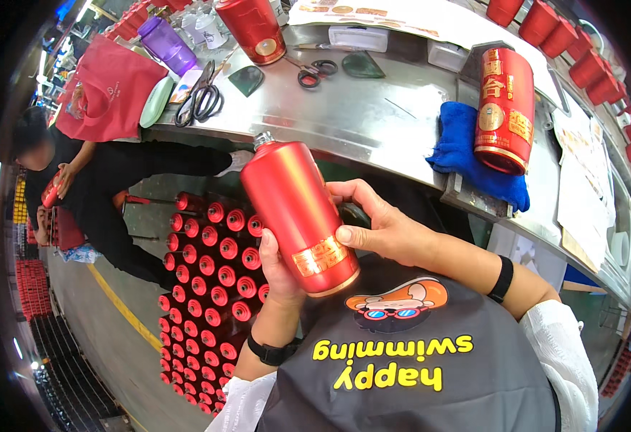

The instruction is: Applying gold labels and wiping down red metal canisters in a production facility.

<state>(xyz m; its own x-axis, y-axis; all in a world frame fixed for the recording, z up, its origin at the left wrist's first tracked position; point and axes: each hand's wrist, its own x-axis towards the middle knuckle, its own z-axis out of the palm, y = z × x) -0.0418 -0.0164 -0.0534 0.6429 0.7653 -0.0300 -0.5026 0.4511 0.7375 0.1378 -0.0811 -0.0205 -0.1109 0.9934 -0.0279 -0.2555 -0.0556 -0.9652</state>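
Two hands grip one red bottle [300, 216], held tilted above the lap, cap end toward the bench [373, 115]. The left hand [279, 277] supports the base from behind, fingers clamped on the lower body. The right hand [380, 227] wraps the side; its fingers [344, 191] curl over the bottle, thumb pressed beside the gold label [319, 257]. Beyond the fingers, a blue cloth [459, 144] lies on the bench under a decorated red canister [504, 108]

Steel bench [373, 115] carries scissors [200, 101], blue cloth [467, 155], a red canister [504, 108], perhaps paper sheets [582, 187].
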